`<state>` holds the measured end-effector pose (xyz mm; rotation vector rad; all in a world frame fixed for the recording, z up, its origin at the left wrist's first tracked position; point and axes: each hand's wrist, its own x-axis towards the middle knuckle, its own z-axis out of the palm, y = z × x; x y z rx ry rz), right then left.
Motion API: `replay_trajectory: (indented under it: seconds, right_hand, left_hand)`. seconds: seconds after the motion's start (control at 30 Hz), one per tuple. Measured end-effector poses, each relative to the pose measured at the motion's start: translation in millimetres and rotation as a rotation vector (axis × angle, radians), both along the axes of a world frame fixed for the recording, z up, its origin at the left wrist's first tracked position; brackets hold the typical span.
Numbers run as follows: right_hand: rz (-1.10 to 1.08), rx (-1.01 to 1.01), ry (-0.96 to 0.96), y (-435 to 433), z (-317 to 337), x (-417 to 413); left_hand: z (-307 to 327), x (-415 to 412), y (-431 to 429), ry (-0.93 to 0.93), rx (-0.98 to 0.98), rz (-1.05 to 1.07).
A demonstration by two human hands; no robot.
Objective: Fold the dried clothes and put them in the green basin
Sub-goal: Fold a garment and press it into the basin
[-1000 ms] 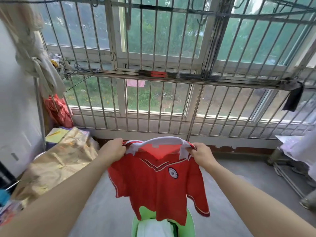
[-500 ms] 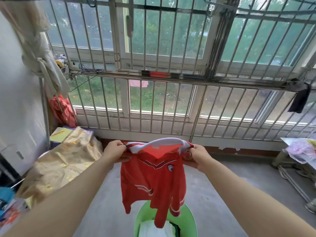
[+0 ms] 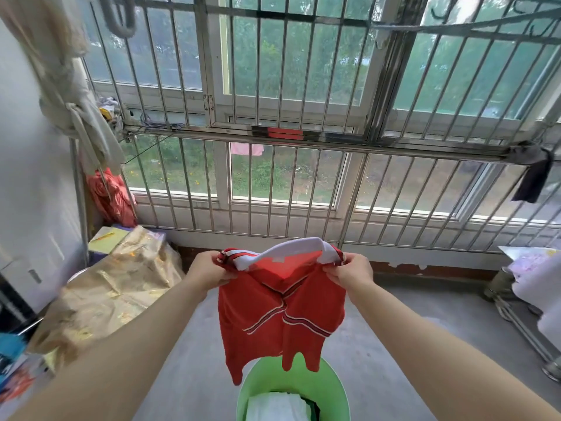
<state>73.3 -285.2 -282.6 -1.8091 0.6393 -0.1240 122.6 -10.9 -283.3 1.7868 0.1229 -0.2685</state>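
A red shirt (image 3: 279, 314) with a white collar and striped trim hangs in the air in front of me, its sleeves folded in across the body. My left hand (image 3: 209, 270) pinches its left shoulder and my right hand (image 3: 349, 271) pinches its right shoulder. Directly below the shirt's hem stands the green basin (image 3: 337, 387) on the concrete floor. Inside it lies a folded white garment (image 3: 277, 407), with a dark piece beside it.
A barred window (image 3: 303, 177) fills the wall ahead. A gold-wrapped bundle (image 3: 115, 293) sits at the left, with a red bag (image 3: 110, 197) and pale cloth (image 3: 76, 117) hanging above. A metal rack with white fabric (image 3: 534, 287) stands at the right. A dark cloth (image 3: 534, 177) hangs on the bars.
The shirt went from spread flat to having both sleeves folded inward, so it is narrower. My hands stayed at its shoulders and came slightly closer together.
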Motion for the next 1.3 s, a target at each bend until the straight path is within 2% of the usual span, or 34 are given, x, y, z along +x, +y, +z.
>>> replay_trajectory:
  seconds: [0.1, 0.23, 0.43, 0.57, 0.67, 0.97, 1.07, 1.17, 1.3]
  right_hand:
    - [-0.033, -0.023, 0.001, 3.5, 14.3, -6.3]
    - [0.001, -0.494, 0.092, 0.1, 20.5, -9.5]
    - [0.065, -0.642, 0.010, 7.0, 16.0, -10.3]
    - [0.125, -0.564, -0.039, 15.2, 12.3, -8.8]
    - [0.151, -0.507, -0.039, 17.4, 12.4, -7.9]
    - [0.193, -0.146, -0.069, 27.1, -2.0, -10.8]
    - [0.196, -0.028, -0.083, 37.9, -0.1, -12.3]
    - [0.206, 0.083, -0.095, 49.4, 4.6, -13.4]
    - [0.264, 0.071, -0.151, 56.9, 5.4, -11.7]
  left_hand:
    - [-5.0, 2.7, -0.5, -0.008, 0.089, 0.021]
    - [-7.3, 6.3, -5.3, -0.044, 0.149, 0.036]
    - [-3.7, 2.7, -18.0, -0.039, 0.228, 0.098]
    - [1.4, -0.4, -30.2, -0.105, 0.357, 0.150]
    - [2.5, -2.8, -32.7, -0.067, 0.369, 0.194]
    - [-6.9, -4.6, -39.7, 0.196, -0.124, 0.295]
    - [1.4, -14.7, -51.3, 0.224, -0.133, 0.275]
    - [12.0, -29.9, -68.7, 0.175, -0.149, 0.251]
    - [11.2, -38.7, -82.7, 0.092, -0.114, 0.125]
